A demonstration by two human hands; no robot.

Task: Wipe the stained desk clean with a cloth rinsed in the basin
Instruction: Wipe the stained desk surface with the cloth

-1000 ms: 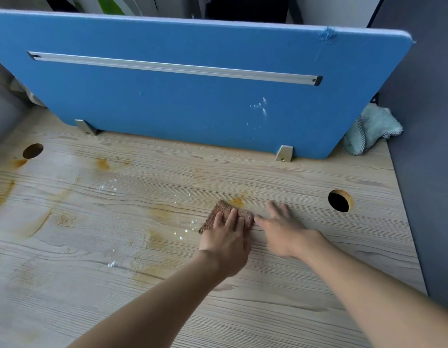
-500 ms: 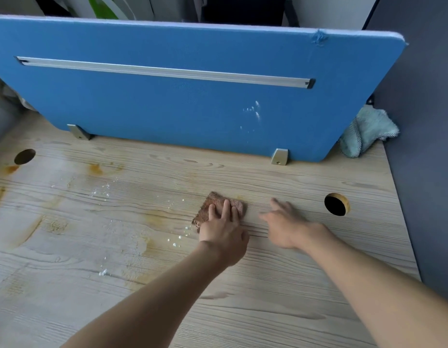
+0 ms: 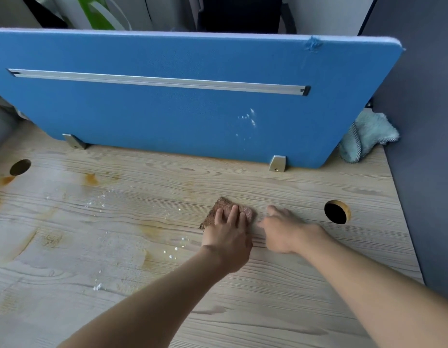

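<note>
- Moved, head view: right hand (image 3: pixel 283 229) has drawn off the cloth (image 3: pixel 218 205); left hand (image 3: pixel 228 237) stays on it.
- Left fingers (image 3: pixel 233 214): straight, pressing the coarse brown cloth flat at mid-desk.
- Right fingers: loosely spread, holding nothing, blurred.
- Desk (image 3: pixel 268 310): pale woodgrain, orange stains (image 3: pixel 92 179), round cable hole (image 3: pixel 336 211).
- Behind: blue felt partition (image 3: pixel 167 116); fluffy teal rag (image 3: pixel 366 136).

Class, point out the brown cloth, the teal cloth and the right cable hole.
Brown cloth (image 3: pixel 221 203): head view, bare far corner.
Teal cloth (image 3: pixel 368 136): head view, fluffy middle.
Right cable hole (image 3: pixel 335 212): head view, dark centre.
</note>
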